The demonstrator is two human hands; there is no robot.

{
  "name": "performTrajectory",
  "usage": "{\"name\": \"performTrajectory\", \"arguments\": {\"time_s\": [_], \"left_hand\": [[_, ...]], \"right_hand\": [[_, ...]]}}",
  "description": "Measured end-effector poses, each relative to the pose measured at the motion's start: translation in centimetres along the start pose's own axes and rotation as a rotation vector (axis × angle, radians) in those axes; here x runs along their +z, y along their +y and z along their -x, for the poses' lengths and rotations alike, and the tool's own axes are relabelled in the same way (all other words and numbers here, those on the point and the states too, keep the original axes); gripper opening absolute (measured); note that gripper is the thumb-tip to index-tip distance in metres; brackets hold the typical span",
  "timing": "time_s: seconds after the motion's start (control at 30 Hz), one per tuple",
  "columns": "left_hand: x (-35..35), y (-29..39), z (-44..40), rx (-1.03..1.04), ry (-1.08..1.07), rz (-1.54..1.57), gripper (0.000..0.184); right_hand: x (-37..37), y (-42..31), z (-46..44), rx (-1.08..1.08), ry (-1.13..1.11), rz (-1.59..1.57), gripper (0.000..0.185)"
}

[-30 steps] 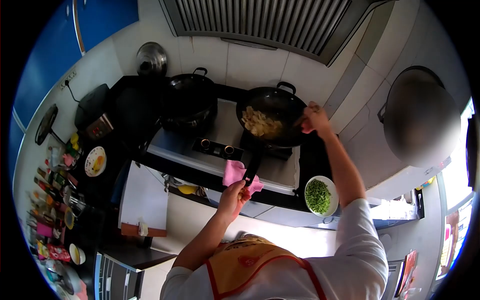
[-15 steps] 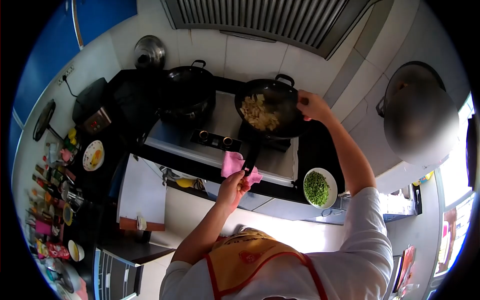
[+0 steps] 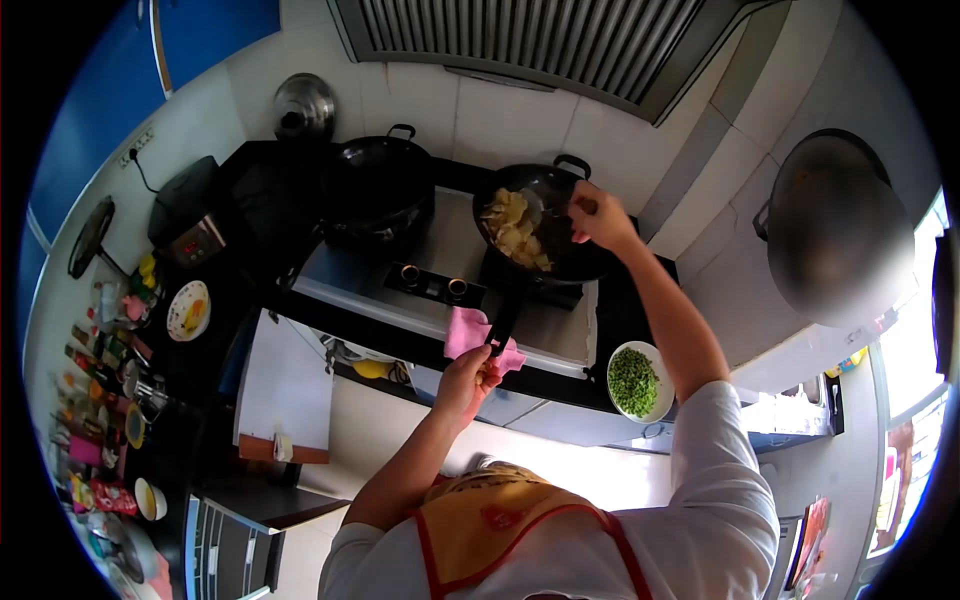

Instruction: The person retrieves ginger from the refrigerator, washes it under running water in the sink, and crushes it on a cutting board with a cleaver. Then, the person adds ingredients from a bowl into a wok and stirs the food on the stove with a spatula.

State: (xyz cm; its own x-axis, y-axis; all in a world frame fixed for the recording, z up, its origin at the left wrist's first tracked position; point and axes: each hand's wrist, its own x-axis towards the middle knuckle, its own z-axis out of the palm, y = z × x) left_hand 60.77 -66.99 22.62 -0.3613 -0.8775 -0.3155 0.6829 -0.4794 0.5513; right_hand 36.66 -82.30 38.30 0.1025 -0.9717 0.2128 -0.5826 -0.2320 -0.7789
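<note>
My left hand (image 3: pixel 464 386) is closed around the end of the wok's long handle, beside a pink cloth (image 3: pixel 466 332) hanging there. The black wok (image 3: pixel 578 262) sits on the right burner with pale sliced food (image 3: pixel 514 232) gathered in its left half. Over the wok's right side, my right hand (image 3: pixel 600 220) is closed on a spatula (image 3: pixel 545 207), whose blade reaches toward the food and is partly hard to make out. A white bowl of chopped green vegetables (image 3: pixel 634 383) stands on the counter at the right, below my right forearm.
A second dark wok (image 3: pixel 378 165) occupies the left burner. Stove knobs (image 3: pixel 432 282) face me. Further left are a rice cooker (image 3: pixel 185 215), a bowl with egg (image 3: pixel 188 310) and several bottles (image 3: pixel 95 370). A cabinet door (image 3: pixel 285 390) hangs open below. The range hood (image 3: pixel 540 45) is overhead.
My right hand has moved left and inward over the wok. The sliced food has shifted and turned, bunching leftward. My left hand stays on the handle.
</note>
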Motion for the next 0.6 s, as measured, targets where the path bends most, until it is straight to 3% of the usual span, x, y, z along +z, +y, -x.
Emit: {"name": "performTrajectory", "arguments": {"time_s": [0.2,0.27,0.3,0.37,0.43,0.57,0.6], "left_hand": [[-0.2,-0.1,-0.1,-0.006,-0.011,-0.008,0.016],[-0.1,0.0,-0.1,-0.012,-0.017,-0.005,0.017],[-0.1,0.0,-0.2,-0.011,-0.017,-0.003,0.017],[-0.2,-0.1,-0.1,-0.009,-0.024,0.017,0.017],[0.0,0.0,0.1,-0.014,-0.007,0.013,0.017],[0.2,0.0,0.2,-0.001,0.011,0.016,0.016],[0.2,-0.1,0.3,0.0,0.017,0.016,0.016]], "right_hand": [[-6.2,0.5,0.6,0.185,-0.053,0.252,0.011],[-6.7,0.5,1.2,0.399,-0.017,-0.024,0.011],[-5.8,1.0,1.3,0.399,-0.018,-0.022,0.011],[-2.1,3.1,1.4,0.355,0.162,-0.438,0.01],[2.4,4.5,0.5,0.321,0.327,-0.571,0.012],[5.1,5.9,-2.1,0.216,0.517,-0.678,0.011],[5.0,5.9,-2.4,0.193,0.528,-0.575,0.01]]}}
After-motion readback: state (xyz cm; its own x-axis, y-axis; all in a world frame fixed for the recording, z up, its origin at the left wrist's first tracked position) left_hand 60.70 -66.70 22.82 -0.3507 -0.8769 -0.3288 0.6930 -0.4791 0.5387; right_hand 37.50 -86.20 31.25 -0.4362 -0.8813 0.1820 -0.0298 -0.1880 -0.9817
